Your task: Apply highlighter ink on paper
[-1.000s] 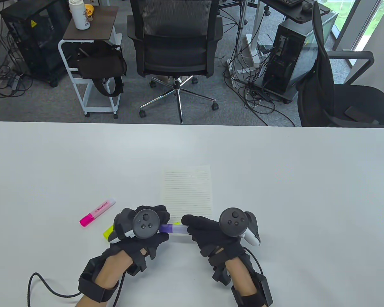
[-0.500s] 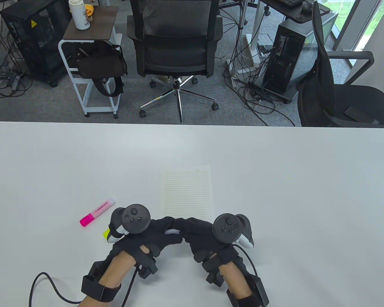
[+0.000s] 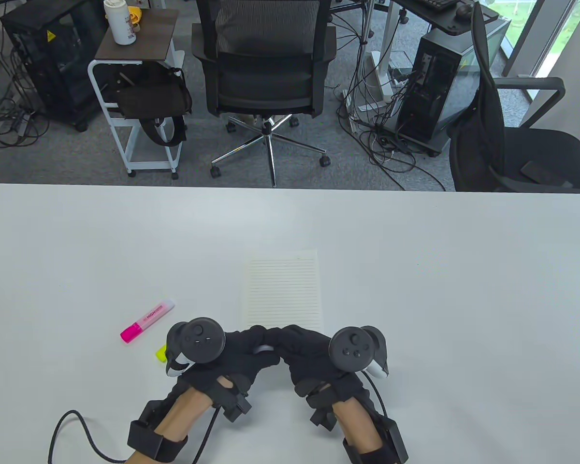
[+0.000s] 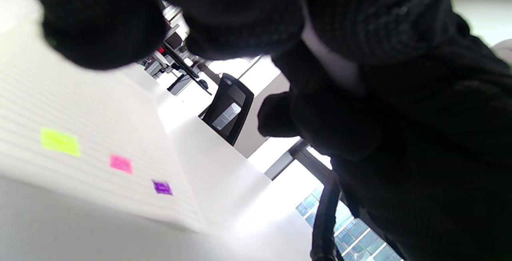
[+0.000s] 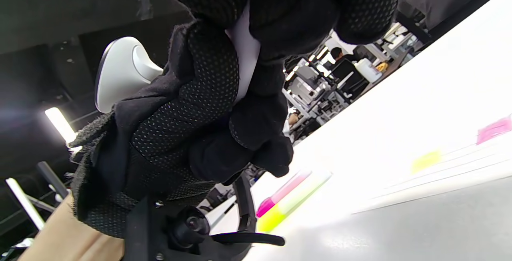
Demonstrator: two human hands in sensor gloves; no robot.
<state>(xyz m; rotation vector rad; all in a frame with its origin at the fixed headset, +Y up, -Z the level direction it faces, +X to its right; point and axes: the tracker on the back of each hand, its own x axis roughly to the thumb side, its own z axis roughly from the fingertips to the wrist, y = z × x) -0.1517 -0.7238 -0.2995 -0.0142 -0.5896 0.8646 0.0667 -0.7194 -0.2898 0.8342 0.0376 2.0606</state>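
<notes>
The highlighter (image 3: pixel 265 349) under inspection was held between both hands just below the near edge of the paper (image 3: pixel 282 290); only a short pale section of its barrel showed between the gloved fingers in the table view, and the same pale barrel appeared between the fingers in the left wrist view (image 4: pixel 332 63) and the right wrist view (image 5: pixel 245 53). Its colour could not be determined. The left hand (image 3: pixel 232 355) and the right hand (image 3: pixel 304 353) were drawn together, fingertips meeting over the barrel, each gripping one end of it. Whether the cap was on or off could not be told.

The paper, a lined sheet, lay flat on the white table (image 3: pixel 415 270). Three small ink marks were recorded on it in the left wrist view: a yellow mark (image 4: pixel 60 142), a pink mark (image 4: pixel 121 163) and a purple mark (image 4: pixel 162 187), set in a row.

Left of the paper, a pink highlighter (image 3: pixel 147 321) lay capped on the table, well apart from the sheet. A yellow highlighter (image 3: pixel 161 354) lay nearer the left hand, mostly hidden beneath it; the right wrist view showed the two lying side by side.
</notes>
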